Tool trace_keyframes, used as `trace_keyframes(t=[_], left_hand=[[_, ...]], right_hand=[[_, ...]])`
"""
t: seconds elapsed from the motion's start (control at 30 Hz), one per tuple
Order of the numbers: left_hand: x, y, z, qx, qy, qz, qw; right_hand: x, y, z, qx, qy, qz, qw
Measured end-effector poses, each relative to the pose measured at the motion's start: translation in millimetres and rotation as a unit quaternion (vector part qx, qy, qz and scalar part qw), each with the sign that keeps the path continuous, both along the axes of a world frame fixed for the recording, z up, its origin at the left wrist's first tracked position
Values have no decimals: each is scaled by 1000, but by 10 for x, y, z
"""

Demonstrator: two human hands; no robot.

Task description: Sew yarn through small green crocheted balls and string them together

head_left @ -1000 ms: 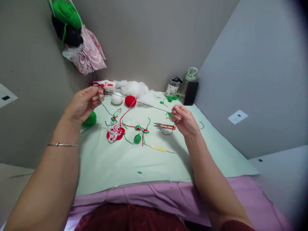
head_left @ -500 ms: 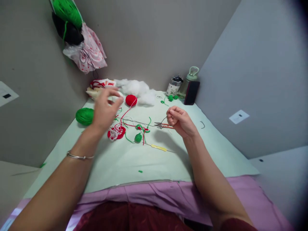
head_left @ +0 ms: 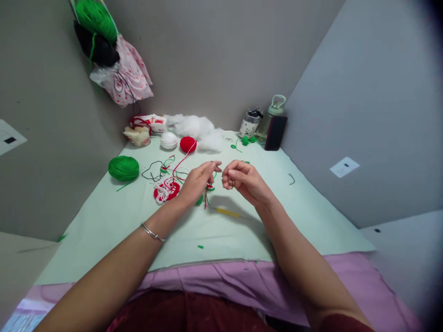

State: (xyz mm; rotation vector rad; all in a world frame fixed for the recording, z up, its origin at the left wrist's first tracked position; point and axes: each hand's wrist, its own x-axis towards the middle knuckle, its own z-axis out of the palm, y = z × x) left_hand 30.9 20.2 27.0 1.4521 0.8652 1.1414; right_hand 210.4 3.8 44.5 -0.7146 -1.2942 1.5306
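Observation:
My right hand (head_left: 247,180) is raised above the middle of the table, thumb and fingers pinched on a thin black thread (head_left: 232,186); a short loop shows below the fingers. My left hand (head_left: 198,183) is beside it on the left, its fingers stretched towards the right fingertips. A small dark bit shows at its index fingertip, too small to make out. Below the hands are a yellow-handled crochet hook (head_left: 227,212), red and green yarn pieces (head_left: 208,188) and a small green ball (head_left: 200,200), partly covered by my left hand. The scissors are hidden behind the hands.
Left of my hands lie a green yarn ball (head_left: 123,168), black thread (head_left: 152,171) and tangled red and white yarn (head_left: 166,191). Behind are a red yarn ball (head_left: 188,145), a white ball (head_left: 169,140), white stuffing (head_left: 195,127), a phone (head_left: 276,133) and a bottle (head_left: 277,108).
My left hand has swung right and down from the far left to beside my right hand. The right hand has shifted slightly left and lower, still pinching the thread. The scissors have become covered.

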Motion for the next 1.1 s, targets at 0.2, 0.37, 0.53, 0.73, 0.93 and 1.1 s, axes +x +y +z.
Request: trace_keyframes(t=[0.2,0.37,0.53,0.73,0.93,1.1], left_hand=[[-172,53,106,-152,-280,-23,948],[-245,-33,56,-51,-127,8,990],[-155,-176,-39,53,36,44,997],[-24,-242,-210,214,144,17,966],[-34,-237,-238,273,173,38,946],[-60,-212,-252,277,176,39,944]], right_hand=[[-91,-46,36,33,-44,-19,998],[-18,10,54,3,0,-155,988],[-2,32,20,6,30,-131,991],[-166,-49,-16,66,-41,-158,984],[-260,-109,-44,165,-175,-201,949],[-217,-106,-91,206,-228,-186,933]])
